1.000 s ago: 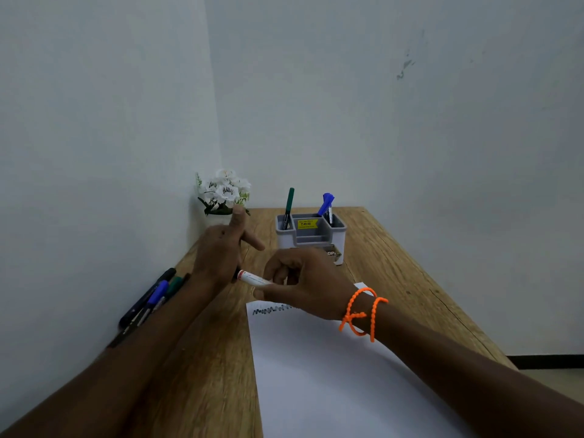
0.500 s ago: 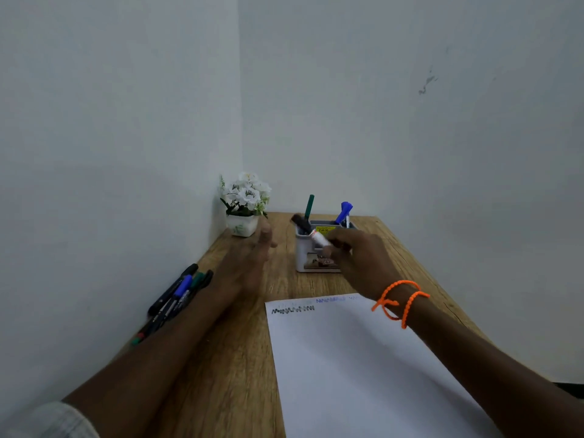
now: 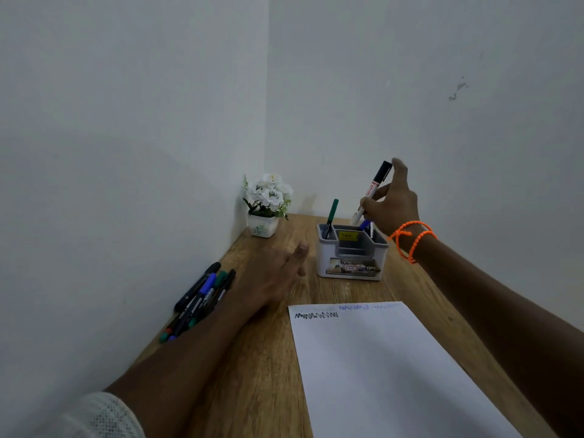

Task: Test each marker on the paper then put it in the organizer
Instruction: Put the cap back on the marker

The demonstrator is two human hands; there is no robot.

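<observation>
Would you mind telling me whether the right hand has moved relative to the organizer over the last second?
Yes. The right hand, holding the black-capped marker, has gone from near the paper to above the organizer's back right corner.

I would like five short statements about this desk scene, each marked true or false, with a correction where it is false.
1. The right hand holds a black-capped marker above the organizer. True.
2. The left hand grips a marker. False: it lies open on the table and holds nothing.
3. A green marker stands in the organizer's back left slot. True.
4. The paper is blank. False: scribbles run along its far edge.
5. The loose markers lie to the right of the paper. False: they lie on the left, by the wall.
</observation>
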